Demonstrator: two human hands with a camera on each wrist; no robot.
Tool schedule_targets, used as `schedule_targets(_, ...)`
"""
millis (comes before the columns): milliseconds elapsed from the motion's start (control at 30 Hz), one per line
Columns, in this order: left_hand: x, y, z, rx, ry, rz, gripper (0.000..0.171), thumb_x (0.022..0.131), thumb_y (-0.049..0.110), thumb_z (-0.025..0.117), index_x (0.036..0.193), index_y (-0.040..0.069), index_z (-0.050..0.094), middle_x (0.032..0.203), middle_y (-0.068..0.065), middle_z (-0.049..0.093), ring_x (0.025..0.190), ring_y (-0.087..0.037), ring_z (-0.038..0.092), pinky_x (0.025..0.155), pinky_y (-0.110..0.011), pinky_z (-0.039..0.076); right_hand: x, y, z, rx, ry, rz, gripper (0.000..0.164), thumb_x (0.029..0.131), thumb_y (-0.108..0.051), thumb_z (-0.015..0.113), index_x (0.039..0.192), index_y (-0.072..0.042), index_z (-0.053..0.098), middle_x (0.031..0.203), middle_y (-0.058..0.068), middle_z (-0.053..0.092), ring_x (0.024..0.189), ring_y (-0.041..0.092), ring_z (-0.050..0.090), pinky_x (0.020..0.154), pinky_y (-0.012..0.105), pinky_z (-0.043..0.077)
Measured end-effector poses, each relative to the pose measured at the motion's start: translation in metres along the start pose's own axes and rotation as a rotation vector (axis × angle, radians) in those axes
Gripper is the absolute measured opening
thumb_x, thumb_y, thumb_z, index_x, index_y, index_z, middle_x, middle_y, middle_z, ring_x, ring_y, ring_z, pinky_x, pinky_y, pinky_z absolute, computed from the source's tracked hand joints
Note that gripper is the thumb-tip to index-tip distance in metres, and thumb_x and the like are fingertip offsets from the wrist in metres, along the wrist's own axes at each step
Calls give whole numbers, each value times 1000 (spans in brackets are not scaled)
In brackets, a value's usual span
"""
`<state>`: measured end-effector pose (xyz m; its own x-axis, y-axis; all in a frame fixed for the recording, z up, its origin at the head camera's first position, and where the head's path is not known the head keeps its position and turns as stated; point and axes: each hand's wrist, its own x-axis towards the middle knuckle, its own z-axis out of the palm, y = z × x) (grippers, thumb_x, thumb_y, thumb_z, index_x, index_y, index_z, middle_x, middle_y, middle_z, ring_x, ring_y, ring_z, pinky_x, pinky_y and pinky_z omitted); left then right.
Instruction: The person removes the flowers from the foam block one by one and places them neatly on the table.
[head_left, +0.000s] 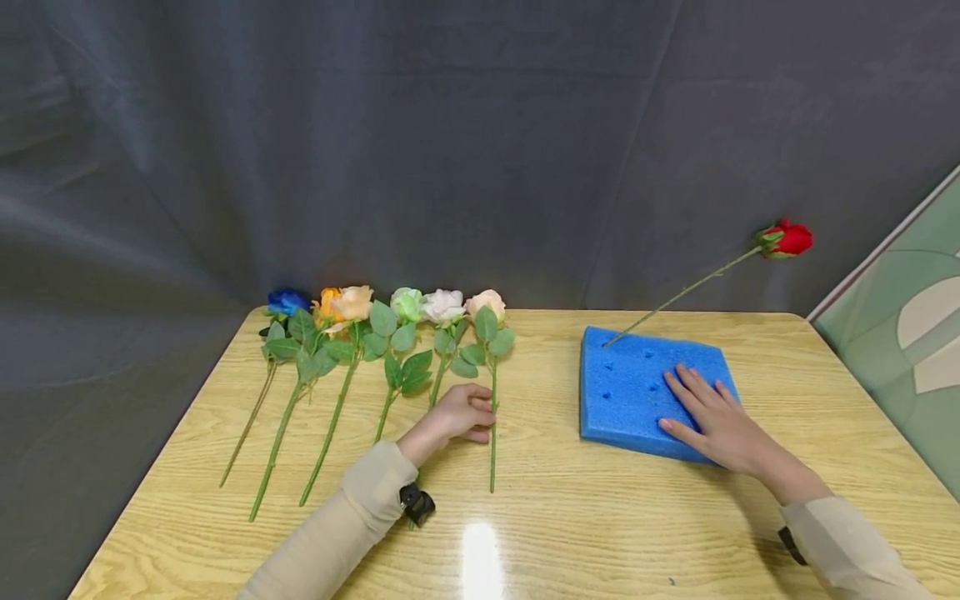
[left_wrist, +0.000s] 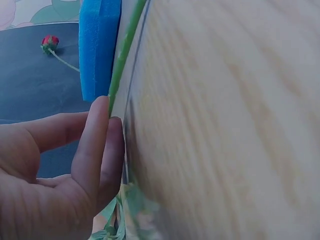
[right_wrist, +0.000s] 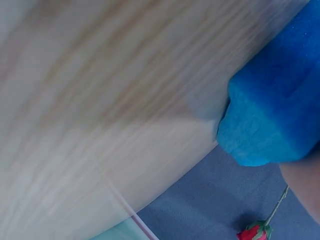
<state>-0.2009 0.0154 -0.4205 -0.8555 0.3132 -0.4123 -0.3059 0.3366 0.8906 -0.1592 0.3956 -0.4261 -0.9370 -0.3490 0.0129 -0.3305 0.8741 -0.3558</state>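
My left hand (head_left: 456, 412) pinches the green stem of a pale peach rose (head_left: 492, 458), which lies on the table at the right end of a row of roses. In the left wrist view, the stem (left_wrist: 125, 55) runs up from between the fingertips. My right hand (head_left: 716, 427) rests with spread fingers on the right part of a blue foam block (head_left: 622, 417) that has several small holes. A red rose (head_left: 791, 239) stands in the block's far left corner, its stem leaning to the right. Only a sliver of the right hand shows in the right wrist view.
Left of the peach rose lie a white rose (head_left: 444, 306), a light green rose (head_left: 407, 305), another peach rose (head_left: 354, 302), an orange rose (head_left: 327, 307) and a blue rose (head_left: 287, 302). A dark curtain (head_left: 465, 150) hangs behind the wooden table (head_left: 540, 517). A patterned panel (head_left: 915, 333) borders the right side.
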Motion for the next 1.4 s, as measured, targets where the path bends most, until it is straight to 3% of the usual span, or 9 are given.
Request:
schedule_targets(267, 1, 7, -5, -3, 40, 38, 45, 93, 2, 55, 137, -1, 45, 127, -24, 56, 104, -33, 64, 77, -36, 60, -4, 3, 5, -62, 31, -87, 99, 83, -49, 68, 153, -5, 15, 157, 28, 15, 148, 41, 5, 121, 38, -19)
schedule_targets(467, 3, 22, 2, -13, 42, 97, 44, 93, 5, 53, 137, -2, 45, 123, -23, 57, 102, -32, 63, 79, -36, 59, -5, 5, 6, -96, 62, -126, 103, 80, -51, 71, 154, -7, 15, 157, 27, 17, 147, 41, 9, 122, 38, -17)
schedule_targets(800, 16, 41, 28, -56, -16, 187, 44, 94, 4, 51, 137, -3, 45, 121, -22, 57, 109, -36, 59, 89, -44, 56, -7, 10, 7, -64, 112, -199, 95, 79, -42, 75, 153, -15, 22, 157, 23, 20, 150, 33, 8, 122, 30, -15)
schedule_targets(1033, 28, 49, 45, -134, -38, 227, 43, 96, 8, 51, 137, -3, 45, 121, -24, 56, 115, -42, 55, 94, -48, 53, -8, 14, 6, -82, 169, -281, 92, 76, -37, 79, 151, -16, 30, 158, 18, 24, 146, -4, -3, 118, 16, -13)
schedule_targets(1400, 61, 66, 81, -140, 74, 328, 37, 95, 6, 54, 131, -1, 53, 121, -20, 60, 109, -31, 61, 91, -42, 55, -7, 23, 8, -100, 213, -371, 92, 71, -34, 83, 148, -16, 36, 160, 6, 22, 142, -13, -4, 115, 9, -10)
